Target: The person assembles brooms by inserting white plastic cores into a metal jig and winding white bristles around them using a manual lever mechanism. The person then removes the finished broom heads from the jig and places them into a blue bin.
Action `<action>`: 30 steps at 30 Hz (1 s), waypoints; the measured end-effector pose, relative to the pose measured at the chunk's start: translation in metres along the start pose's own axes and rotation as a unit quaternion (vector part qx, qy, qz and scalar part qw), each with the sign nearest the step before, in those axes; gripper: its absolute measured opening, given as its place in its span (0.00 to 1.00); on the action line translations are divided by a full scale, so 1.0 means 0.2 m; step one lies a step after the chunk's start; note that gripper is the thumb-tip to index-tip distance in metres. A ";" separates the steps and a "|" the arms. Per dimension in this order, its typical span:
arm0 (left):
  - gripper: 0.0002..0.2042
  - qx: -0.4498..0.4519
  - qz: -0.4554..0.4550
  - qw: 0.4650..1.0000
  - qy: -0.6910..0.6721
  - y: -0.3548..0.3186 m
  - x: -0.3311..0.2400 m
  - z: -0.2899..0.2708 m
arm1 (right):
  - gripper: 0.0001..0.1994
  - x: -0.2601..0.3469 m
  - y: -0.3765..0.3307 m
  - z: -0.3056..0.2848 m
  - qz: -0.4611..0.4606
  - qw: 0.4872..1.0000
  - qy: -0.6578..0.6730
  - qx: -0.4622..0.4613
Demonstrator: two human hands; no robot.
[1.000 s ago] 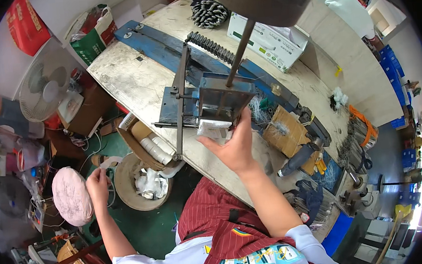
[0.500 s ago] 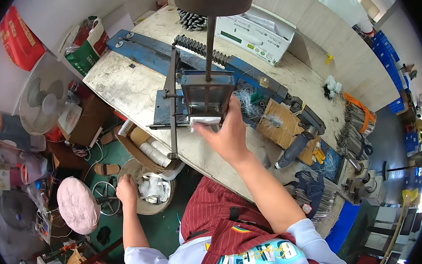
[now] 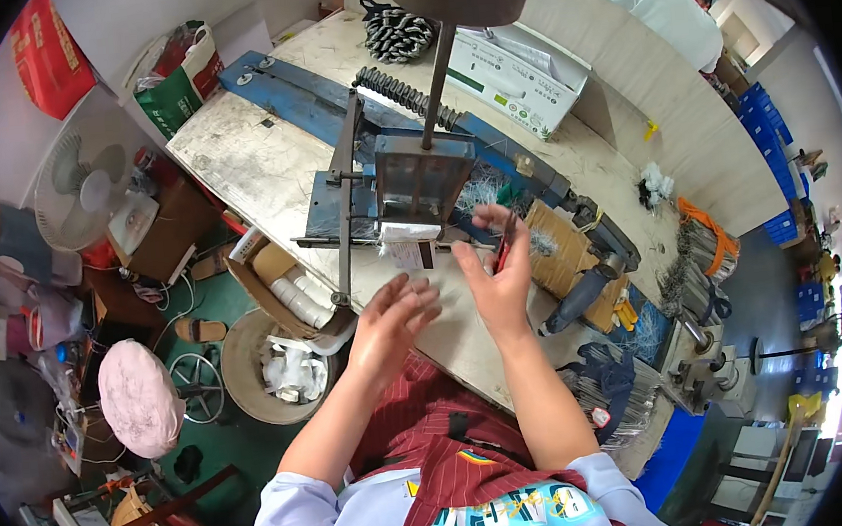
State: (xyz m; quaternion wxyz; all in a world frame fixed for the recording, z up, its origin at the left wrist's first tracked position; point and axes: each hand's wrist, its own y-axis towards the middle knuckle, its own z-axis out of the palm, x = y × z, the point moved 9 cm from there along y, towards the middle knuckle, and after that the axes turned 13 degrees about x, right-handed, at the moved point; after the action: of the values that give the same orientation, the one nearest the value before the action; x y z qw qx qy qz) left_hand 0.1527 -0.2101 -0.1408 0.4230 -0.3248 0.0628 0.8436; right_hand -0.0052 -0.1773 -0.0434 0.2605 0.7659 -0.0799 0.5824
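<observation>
Along the scuffed counter point(image 3: 240, 144), the right hand point(image 3: 503, 294) had just let go of the packet point(image 3: 408, 232), leaving it untouched.

Pale and crinkled, the packet sat near the counter's near edge beside the boxy steel block point(image 3: 422, 188). The left hand point(image 3: 389, 331) had risen close by, seemingly bare, fingers loosely spread; the right gripped something slim, red and dark point(image 3: 503, 248), its kind unclear.

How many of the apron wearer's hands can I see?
2. The left hand appears at the bench's near edge; the right hand is farther right, over the bench, with a red and dark object at its palm. Neither hand is hidden.
</observation>
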 end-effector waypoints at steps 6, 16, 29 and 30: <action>0.29 0.005 0.083 0.994 -0.067 0.08 -0.04 0.01 | 0.19 -0.06 -0.04 -0.01 0.012 1.000 -0.027 0.006; 0.27 0.020 0.149 0.987 -0.064 0.06 -0.09 -0.04 | 0.29 0.17 0.08 0.15 -0.130 0.985 -0.103 0.051; 0.26 0.052 0.122 0.990 -0.055 0.07 -0.10 0.00 | 0.34 0.20 0.16 0.18 -0.128 0.975 -0.173 0.058; 0.26 0.048 0.121 0.990 -0.050 0.07 -0.09 0.00 | 0.37 0.24 0.14 0.19 -0.143 0.971 -0.186 0.047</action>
State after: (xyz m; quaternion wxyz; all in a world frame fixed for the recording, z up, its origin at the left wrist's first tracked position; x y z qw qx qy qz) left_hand 0.1486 -0.2306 -0.1323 0.3361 -0.2515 0.1210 0.8996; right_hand 0.0297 -0.2120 0.0026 0.2851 0.8757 0.0104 0.3895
